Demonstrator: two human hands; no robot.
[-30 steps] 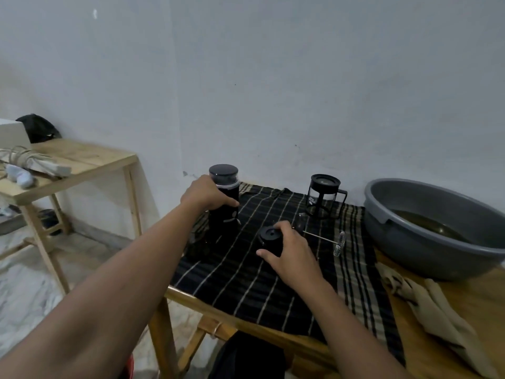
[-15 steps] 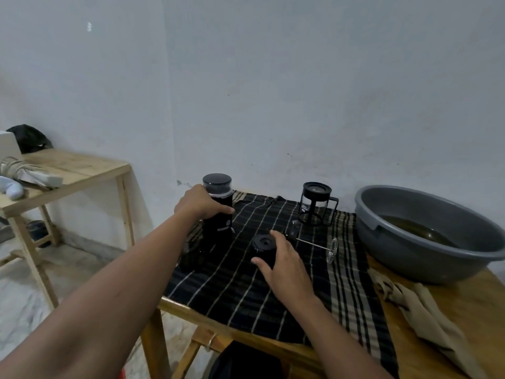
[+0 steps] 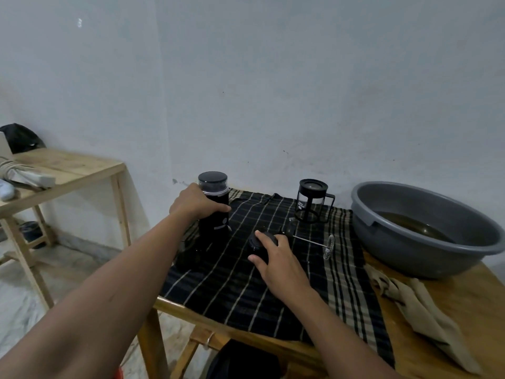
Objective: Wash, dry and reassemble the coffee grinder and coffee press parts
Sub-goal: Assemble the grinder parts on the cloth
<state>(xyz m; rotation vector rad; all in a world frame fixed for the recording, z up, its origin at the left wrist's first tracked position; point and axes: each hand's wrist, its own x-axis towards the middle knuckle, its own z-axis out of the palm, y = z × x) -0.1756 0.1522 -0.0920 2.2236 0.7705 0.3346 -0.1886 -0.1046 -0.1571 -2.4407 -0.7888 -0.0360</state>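
Right hand is curling thumb and fingers round small round black cap sitting on black striped cloth over wooden tabletop; left hand is gripping tall black cylindrical coffee grinder standing upright; thin metal plunger rod is lying just right of cap; glass coffee press with black frame is standing farther back, near grey plastic basin

A black cloth with pale stripes lay on the wooden surface, under the left hand and the right hand. Well off to the right of the right hand sat a big grey tub with brown water in it. A crumpled tan rag lay just in front of the tub. Far to the left of the left hand stood another wooden table. A black bag and a bundle of cords lay on it. A white wall stood behind.
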